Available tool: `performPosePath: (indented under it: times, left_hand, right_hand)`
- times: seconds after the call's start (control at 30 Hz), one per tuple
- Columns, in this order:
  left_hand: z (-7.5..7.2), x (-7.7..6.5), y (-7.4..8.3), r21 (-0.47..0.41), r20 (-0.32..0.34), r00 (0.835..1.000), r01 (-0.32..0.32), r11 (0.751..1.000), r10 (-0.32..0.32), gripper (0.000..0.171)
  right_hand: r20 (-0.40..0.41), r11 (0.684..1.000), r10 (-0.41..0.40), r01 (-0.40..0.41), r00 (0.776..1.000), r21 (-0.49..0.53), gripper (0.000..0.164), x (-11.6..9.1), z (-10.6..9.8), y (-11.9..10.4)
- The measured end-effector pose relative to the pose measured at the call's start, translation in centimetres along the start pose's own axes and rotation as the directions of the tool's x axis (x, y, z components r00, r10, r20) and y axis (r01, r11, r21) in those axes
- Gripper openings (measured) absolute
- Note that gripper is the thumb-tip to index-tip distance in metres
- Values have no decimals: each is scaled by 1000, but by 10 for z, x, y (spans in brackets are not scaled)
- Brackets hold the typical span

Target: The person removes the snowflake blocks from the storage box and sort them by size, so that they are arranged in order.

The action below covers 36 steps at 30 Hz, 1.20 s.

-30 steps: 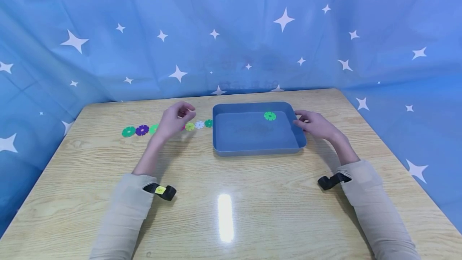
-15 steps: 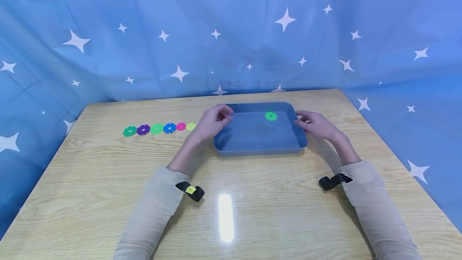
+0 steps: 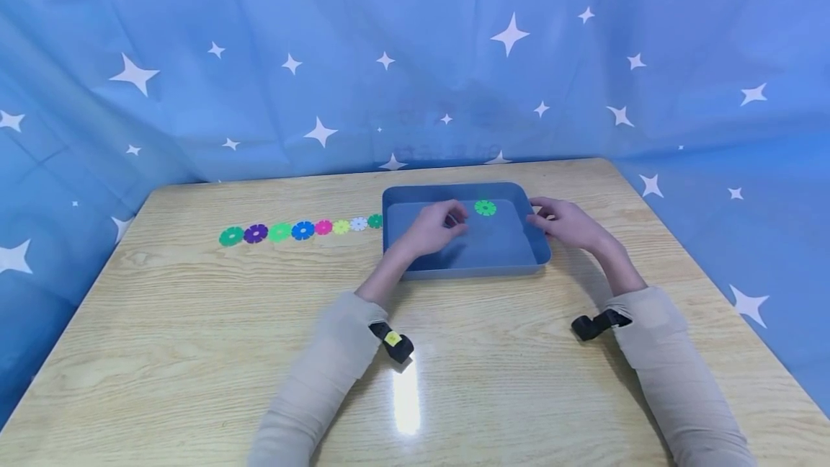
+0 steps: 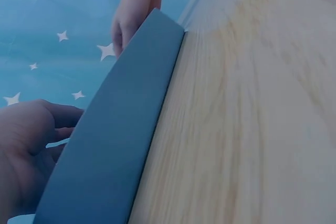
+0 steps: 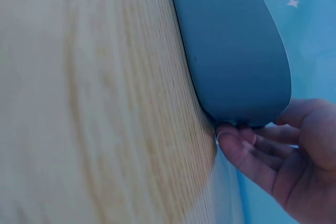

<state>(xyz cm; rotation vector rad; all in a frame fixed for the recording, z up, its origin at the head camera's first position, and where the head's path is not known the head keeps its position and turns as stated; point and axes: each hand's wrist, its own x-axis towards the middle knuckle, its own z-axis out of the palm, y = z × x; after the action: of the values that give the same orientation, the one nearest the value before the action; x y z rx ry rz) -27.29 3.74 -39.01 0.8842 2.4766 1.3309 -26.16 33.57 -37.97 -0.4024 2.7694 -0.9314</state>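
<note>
In the head view my left hand [image 3: 433,229] is over the blue tray [image 3: 473,273], fingers loosely bent with nothing between them. To its right, inside the tray, lies a bright green notched snowflake disc [image 3: 485,207]. My right hand [image 3: 563,223] holds the tray's right end. The right wrist view has its fingertips [image 5: 231,136] against the end wall, with a finger or thumb up at the rim. From the left wrist camera, the tray's near wall [image 4: 113,114] partly hides the fingers of my left hand [image 4: 26,145].
Left of the tray, a row of notched discs in several colours runs across the wooden table [image 3: 194,352], from a teal disc [image 3: 231,236] to a dark green disc [image 3: 375,220] beside the tray's wall. A blue star-patterned cloth [image 3: 415,85] hangs behind the table.
My left hand has travelled right, from over the disc row to over the tray, uncovering the row. My right hand, the tray and the green disc keep their places.
</note>
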Motion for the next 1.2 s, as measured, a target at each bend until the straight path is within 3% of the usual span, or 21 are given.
performPosePath:
  times: [0.3,0.6,0.97,1.2]
  left_hand:
    - [21,25,6,-38,16,998,54,998,-53,29]
    - [32,46,5,26,-5,995,102,994,-102,33]
    - [30,48,4,36,-7,994,110,993,-110,34]
    - [31,47,4,73,0,987,162,984,-162,37]
  right_hand:
    - [1,1000,4,-4,1000,4,58,0,0,-2]
    - [-2,1000,1,-1,1000,-1,55,-2,-1,-3]
    - [2,1000,-12,12,1000,0,56,1,-1,-3]
    - [7,1000,-1,1,1000,-2,58,1,0,-1]
